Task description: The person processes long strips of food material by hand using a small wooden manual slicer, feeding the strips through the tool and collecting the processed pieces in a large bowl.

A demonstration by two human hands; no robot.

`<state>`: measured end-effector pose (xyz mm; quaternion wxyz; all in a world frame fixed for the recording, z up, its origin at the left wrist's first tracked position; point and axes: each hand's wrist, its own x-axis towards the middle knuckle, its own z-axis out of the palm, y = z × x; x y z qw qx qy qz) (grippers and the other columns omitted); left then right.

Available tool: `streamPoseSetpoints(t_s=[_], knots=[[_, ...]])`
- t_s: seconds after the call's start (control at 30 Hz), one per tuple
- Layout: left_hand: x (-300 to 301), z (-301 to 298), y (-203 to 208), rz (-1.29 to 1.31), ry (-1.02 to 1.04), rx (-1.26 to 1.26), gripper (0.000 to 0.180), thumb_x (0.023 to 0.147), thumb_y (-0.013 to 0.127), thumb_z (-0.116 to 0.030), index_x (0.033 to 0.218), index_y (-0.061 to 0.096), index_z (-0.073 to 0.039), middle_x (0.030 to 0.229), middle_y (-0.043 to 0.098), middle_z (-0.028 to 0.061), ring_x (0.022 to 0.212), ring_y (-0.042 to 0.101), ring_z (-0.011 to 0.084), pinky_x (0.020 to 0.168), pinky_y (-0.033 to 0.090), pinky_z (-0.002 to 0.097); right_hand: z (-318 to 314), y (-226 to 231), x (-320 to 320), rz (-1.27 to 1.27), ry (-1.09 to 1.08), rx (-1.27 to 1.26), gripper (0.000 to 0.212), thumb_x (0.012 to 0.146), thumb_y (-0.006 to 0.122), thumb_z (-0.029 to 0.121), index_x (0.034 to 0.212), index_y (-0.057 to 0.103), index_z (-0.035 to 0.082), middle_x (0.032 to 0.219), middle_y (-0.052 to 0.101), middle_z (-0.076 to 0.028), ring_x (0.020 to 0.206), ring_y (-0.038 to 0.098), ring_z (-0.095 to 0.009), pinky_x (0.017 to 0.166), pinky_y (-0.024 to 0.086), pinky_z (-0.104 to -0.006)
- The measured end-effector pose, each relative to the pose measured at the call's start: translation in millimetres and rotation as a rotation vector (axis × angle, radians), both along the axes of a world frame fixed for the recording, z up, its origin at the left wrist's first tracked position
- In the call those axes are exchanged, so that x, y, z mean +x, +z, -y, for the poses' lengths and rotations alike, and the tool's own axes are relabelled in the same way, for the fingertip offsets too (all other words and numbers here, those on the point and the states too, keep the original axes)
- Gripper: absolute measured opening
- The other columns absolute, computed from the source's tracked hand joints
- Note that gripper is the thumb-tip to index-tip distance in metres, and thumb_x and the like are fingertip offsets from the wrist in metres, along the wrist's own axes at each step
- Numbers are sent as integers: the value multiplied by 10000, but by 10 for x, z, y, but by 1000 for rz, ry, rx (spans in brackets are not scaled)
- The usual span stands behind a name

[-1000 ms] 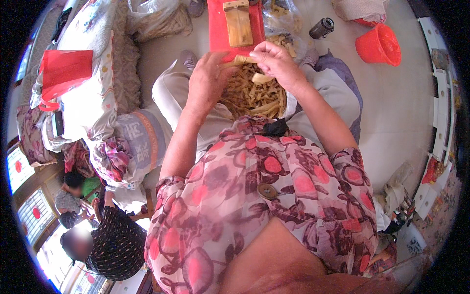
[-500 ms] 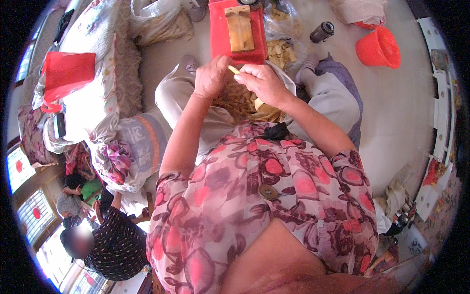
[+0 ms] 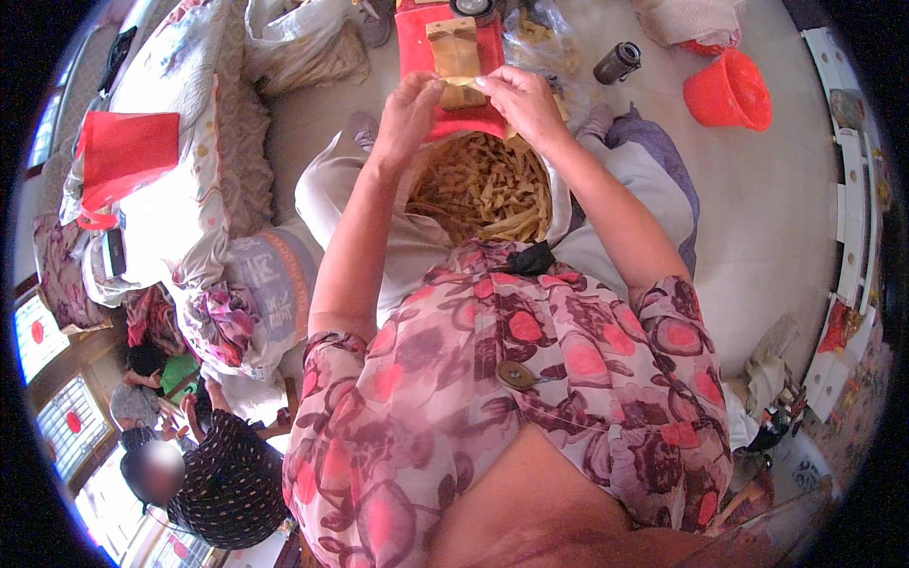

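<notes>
A thin, pale yellow, sheet-like piece (image 3: 461,84) is stretched between my hands; its exact kind is not clear. My left hand (image 3: 409,112) pinches one end and my right hand (image 3: 526,106) pinches the other. Just beyond and beneath it, a wooden board (image 3: 452,43) lies on a red cloth-covered stand (image 3: 413,57). Between my knees sits a round container of curled yellow-brown strips (image 3: 483,185), nearer to me than my hands.
Right of the stand lies a clear plastic bag (image 3: 542,43) with pale pieces. Farther right are a dark cylindrical flask (image 3: 617,62) and a red bucket (image 3: 727,91). A bed with a red bag (image 3: 131,156) stands left. Another person (image 3: 222,473) is at lower left.
Both hands have moved forward from above the container to the board and spread apart. The small rolled yellow piece now appears opened out between them. The strips in the container are more exposed.
</notes>
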<state>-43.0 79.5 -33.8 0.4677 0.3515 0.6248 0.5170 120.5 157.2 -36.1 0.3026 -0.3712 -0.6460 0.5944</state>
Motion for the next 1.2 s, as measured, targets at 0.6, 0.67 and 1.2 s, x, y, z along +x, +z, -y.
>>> streamPoseSetpoints(t_s=[0.6,0.67,1.2], knots=[[253,546,38,41,-148,-190,297,865,517,-276,1013,596,-32,1018,594,124,1017,543,233,864,428,337,499,253,114,206,-61,780,163,843,564,217,873,610,63,747,591,-122,744,567,-312,679,446,-413],[365,654,-189,583,-186,-187,306,887,487,-267,1067,546,-27,1033,578,80,1052,515,202,914,405,326,721,369,121,79,20,890,125,819,594,156,892,618,57,803,591,-94,806,560,-289,732,441,-387],[517,784,26,-259,-336,-97,197,876,445,-140,991,567,-36,922,602,162,899,570,305,769,459,373,835,391,124,-67,72,834,105,862,547,102,890,547,2,802,585,-154,729,590,-310,637,469,-343]])
